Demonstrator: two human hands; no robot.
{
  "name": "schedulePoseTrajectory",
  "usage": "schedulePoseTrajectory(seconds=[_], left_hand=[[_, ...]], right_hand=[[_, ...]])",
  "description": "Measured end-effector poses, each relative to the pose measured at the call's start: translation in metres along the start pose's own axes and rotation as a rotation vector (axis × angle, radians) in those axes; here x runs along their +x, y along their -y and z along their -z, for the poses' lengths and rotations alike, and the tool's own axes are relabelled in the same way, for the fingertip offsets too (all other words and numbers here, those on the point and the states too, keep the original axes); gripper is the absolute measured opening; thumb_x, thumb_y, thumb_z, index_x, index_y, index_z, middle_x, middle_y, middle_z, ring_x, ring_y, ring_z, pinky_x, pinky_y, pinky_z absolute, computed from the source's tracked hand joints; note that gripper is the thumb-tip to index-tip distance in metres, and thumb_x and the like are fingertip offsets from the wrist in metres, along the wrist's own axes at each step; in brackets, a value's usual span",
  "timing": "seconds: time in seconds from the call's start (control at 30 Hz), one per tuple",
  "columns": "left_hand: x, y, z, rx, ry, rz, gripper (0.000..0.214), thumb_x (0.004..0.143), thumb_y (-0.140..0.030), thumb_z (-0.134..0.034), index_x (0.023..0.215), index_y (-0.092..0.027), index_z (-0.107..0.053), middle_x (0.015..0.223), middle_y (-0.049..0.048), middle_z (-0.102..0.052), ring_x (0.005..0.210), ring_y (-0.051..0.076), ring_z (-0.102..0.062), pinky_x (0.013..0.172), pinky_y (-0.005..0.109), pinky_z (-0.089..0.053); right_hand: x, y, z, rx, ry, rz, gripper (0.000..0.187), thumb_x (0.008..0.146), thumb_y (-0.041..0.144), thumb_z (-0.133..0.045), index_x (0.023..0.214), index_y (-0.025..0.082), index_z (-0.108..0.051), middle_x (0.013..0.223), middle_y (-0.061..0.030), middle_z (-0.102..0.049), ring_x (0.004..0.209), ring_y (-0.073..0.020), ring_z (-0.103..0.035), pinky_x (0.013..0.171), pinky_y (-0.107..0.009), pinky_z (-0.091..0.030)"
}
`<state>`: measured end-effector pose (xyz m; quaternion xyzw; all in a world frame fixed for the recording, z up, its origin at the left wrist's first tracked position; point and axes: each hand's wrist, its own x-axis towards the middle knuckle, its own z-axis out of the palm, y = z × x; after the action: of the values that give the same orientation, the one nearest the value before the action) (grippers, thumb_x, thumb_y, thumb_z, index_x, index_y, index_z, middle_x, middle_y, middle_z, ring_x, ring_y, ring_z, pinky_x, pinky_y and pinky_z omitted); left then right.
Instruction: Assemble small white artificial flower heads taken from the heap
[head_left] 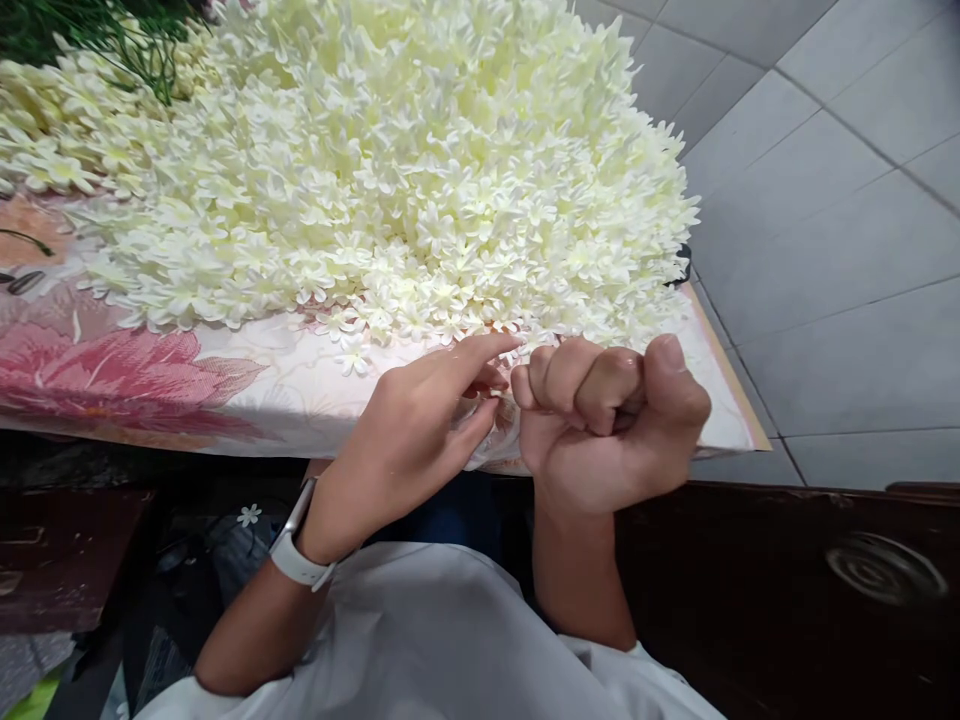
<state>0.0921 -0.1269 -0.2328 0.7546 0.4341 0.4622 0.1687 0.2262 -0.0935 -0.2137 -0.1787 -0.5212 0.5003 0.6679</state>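
Note:
A large heap of white artificial flowers (420, 170) with pale yellow centres covers the tabletop in front of me. At its near edge is my left hand (420, 430), palm turned to the right, index finger stretched out and thumb apart, with nothing visible between them. Close beside its fingertips, my right hand (607, 420) is closed in a fist with the palm side up. Its curled fingers hide whatever may be inside. A single loose flower (354, 356) lies on the floral tablecloth (300, 395) left of my hands.
Green plastic stems (150, 50) lie at the back left by more yellowish flowers (75, 110). A tiled wall (847, 230) bounds the table on the right. Dark wooden furniture with a round metal handle (885, 568) stands below. One flower (249, 515) lies lower left, below the table edge.

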Motion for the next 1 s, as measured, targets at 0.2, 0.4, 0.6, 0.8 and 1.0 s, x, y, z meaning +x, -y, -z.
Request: schedulePoseTrajectory(seconds=[0.2, 0.4, 0.6, 0.8, 1.0], left_hand=[[-0.003, 0.002, 0.003, -0.005, 0.066, -0.01, 0.046, 0.095, -0.004, -0.061, 0.14, -0.009, -0.056, 0.117, 0.0065, -0.077, 0.101, 0.01, -0.075, 0.09, 0.016, -0.054], [0.0, 0.001, 0.007, -0.04, 0.103, 0.042, 0.036, 0.094, -0.004, -0.06, 0.13, -0.011, -0.062, 0.099, 0.0026, -0.077, 0.09, 0.012, -0.076, 0.079, 0.018, -0.054], [0.004, -0.002, 0.005, 0.012, 0.114, 0.129, 0.039, 0.089, -0.003, -0.063, 0.127, -0.012, -0.063, 0.103, 0.0015, -0.079, 0.09, 0.012, -0.075, 0.076, 0.018, -0.051], [0.006, -0.001, 0.006, 0.004, 0.162, 0.173, 0.034, 0.085, -0.002, -0.062, 0.117, -0.016, -0.064, 0.099, -0.0007, -0.077, 0.086, 0.012, -0.072, 0.073, 0.02, -0.048], [0.011, 0.001, 0.012, -0.061, 0.201, 0.141, 0.034, 0.084, -0.002, -0.055, 0.115, -0.016, -0.062, 0.08, -0.0043, -0.068, 0.07, 0.01, -0.063, 0.063, 0.019, -0.041]], right_hand=[[-0.006, -0.008, 0.0, -0.122, 0.064, 0.077, 0.052, 0.101, 0.017, -0.052, 0.054, 0.02, -0.031, 0.048, 0.0053, -0.02, 0.04, -0.0072, -0.026, 0.041, -0.028, -0.021], [-0.005, -0.012, -0.001, -0.16, 0.02, 0.033, 0.051, 0.101, 0.015, -0.05, 0.054, 0.019, -0.028, 0.049, 0.0047, -0.02, 0.04, -0.0067, -0.024, 0.04, -0.03, -0.018], [-0.005, -0.013, 0.0, -0.283, 0.01, -0.034, 0.054, 0.101, 0.019, -0.054, 0.055, 0.019, -0.025, 0.051, 0.0036, -0.017, 0.043, -0.0081, -0.019, 0.043, -0.032, -0.016], [-0.008, -0.012, 0.0, -0.326, -0.008, -0.142, 0.059, 0.1, 0.027, -0.062, 0.055, 0.02, -0.025, 0.052, 0.0039, -0.017, 0.046, -0.0089, -0.018, 0.045, -0.032, -0.017], [-0.017, -0.011, 0.003, -0.499, 0.094, -0.125, 0.054, 0.105, 0.025, -0.053, 0.057, 0.018, -0.029, 0.053, 0.0041, -0.025, 0.049, -0.0072, -0.023, 0.052, -0.032, -0.016]])
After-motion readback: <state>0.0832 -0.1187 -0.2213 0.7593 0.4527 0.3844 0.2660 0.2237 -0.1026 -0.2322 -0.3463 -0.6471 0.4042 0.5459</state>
